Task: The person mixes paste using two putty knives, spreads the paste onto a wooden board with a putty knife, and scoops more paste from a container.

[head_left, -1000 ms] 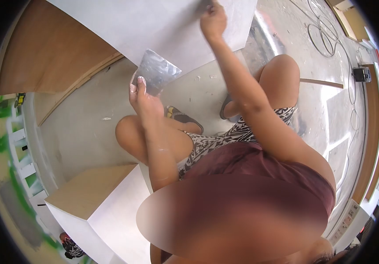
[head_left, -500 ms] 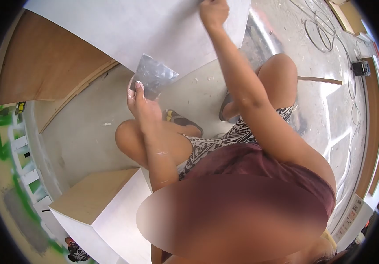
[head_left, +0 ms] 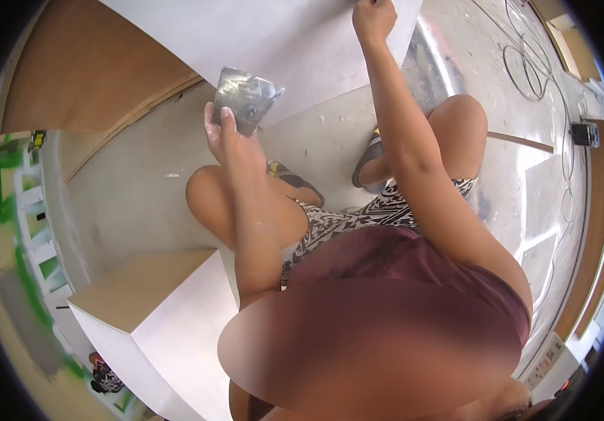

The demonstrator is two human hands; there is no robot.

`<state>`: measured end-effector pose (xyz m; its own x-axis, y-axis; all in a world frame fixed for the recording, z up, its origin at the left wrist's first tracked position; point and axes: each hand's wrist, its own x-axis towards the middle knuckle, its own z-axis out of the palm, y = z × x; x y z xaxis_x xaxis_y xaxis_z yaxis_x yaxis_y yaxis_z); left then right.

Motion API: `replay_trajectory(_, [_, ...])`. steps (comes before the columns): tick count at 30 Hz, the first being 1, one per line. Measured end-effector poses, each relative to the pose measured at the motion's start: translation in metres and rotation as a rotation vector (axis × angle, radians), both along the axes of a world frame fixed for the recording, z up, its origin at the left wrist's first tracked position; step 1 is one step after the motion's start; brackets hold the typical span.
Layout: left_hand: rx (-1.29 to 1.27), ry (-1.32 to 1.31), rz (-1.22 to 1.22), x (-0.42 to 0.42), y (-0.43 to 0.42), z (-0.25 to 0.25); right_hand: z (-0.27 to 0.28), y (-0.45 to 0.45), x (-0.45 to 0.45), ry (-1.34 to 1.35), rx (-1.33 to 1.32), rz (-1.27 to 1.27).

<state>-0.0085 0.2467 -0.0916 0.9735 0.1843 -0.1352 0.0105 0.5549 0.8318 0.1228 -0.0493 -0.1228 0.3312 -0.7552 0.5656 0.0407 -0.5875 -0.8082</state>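
In my left hand (head_left: 237, 146) is a flat metal putty scraper (head_left: 247, 99), its thumb pressed on the near edge. The blade is grey, with smears on it, and white residue marks my fingers. Just past the scraper stands a large white panel (head_left: 260, 38), part of a box-like piece. My right hand (head_left: 375, 21) is closed and up against this panel at the top edge of the view. What its fingers grip is cut off or hidden there.
A brown wooden board (head_left: 91, 70) leans at the upper left. Behind my left side stands a white box (head_left: 182, 323) with a tan top. A cable (head_left: 526, 63) coils on the concrete floor (head_left: 140, 203) at right, near a wooden strip (head_left: 519, 141) and black device (head_left: 585, 134).
My right hand has moved up and right along the white panel. The scraper in my left hand has risen and turned slightly. The whole view has shifted a little.
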Motion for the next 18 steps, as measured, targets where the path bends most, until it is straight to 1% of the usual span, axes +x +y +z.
replay_trajectory(1, [-0.004,-0.019,-0.006,0.002,0.000,-0.003,0.001,0.007,0.004,0.053,0.049,0.020])
replay_trajectory(3, [-0.010,-0.056,-0.028,0.005,0.001,-0.012,0.003,0.045,-0.005,0.164,-0.163,0.034])
replay_trajectory(5, [-0.036,-0.031,-0.032,0.009,0.002,-0.014,-0.009,0.077,-0.021,0.319,-0.074,0.278])
replay_trajectory(7, [-0.063,0.001,-0.052,0.013,0.002,-0.015,0.020,0.101,-0.056,0.346,-0.037,0.644])
replay_trajectory(9, [-0.089,0.042,-0.071,0.016,0.001,-0.014,0.015,0.112,-0.066,0.066,0.043,0.944])
replay_trajectory(11, [-0.073,0.019,-0.077,0.012,-0.004,-0.007,0.037,0.118,-0.098,0.266,0.507,1.355])
replay_trajectory(12, [-0.049,-0.005,-0.087,0.008,-0.005,-0.004,0.054,0.116,-0.115,0.421,0.396,1.266])
replay_trajectory(15, [-0.002,-0.059,-0.136,0.001,-0.009,-0.001,0.048,0.103,-0.136,0.461,0.163,1.199])
replay_trajectory(16, [-0.002,-0.082,-0.169,-0.003,-0.010,0.003,0.054,0.096,-0.142,0.575,0.231,1.228])
replay_trajectory(18, [-0.035,-0.116,-0.206,-0.013,-0.012,0.010,0.056,0.067,-0.146,0.555,0.125,1.279])
